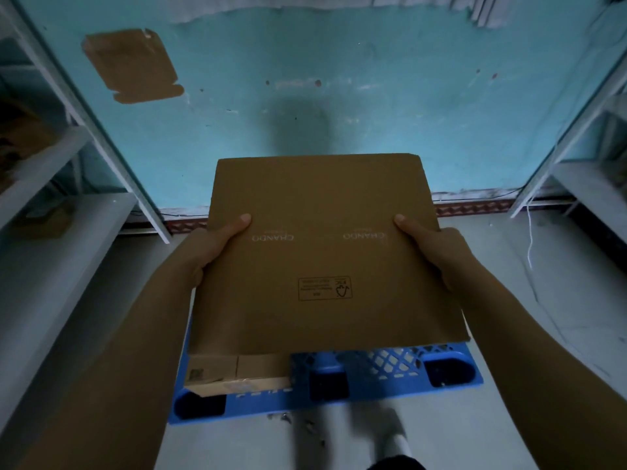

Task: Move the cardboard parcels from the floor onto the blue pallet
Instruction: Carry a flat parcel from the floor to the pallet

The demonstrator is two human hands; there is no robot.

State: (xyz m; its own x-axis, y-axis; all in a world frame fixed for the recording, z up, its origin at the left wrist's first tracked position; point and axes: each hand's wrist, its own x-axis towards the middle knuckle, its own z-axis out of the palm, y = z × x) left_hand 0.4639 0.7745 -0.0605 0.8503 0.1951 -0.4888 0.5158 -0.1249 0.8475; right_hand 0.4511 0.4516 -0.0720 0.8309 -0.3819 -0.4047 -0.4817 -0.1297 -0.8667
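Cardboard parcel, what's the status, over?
Left grip, right grip clasp the cardboard parcel by its sides. Parcel over the blue pallet. Smaller box already on pallet, beneath.

Blue pallet mostly hidden under the held parcel, fingers of left hand and right hand out of sight beneath it, label print too small to read, near foot blurred

Two cardboard parcels are showing: one large flat parcel and one smaller parcel under it. One blue pallet is showing. Two hands are showing, the left hand and the right hand. One flattened cardboard piece is hanging. Two shelf racks are standing: the left shelf rack and the right shelf rack.
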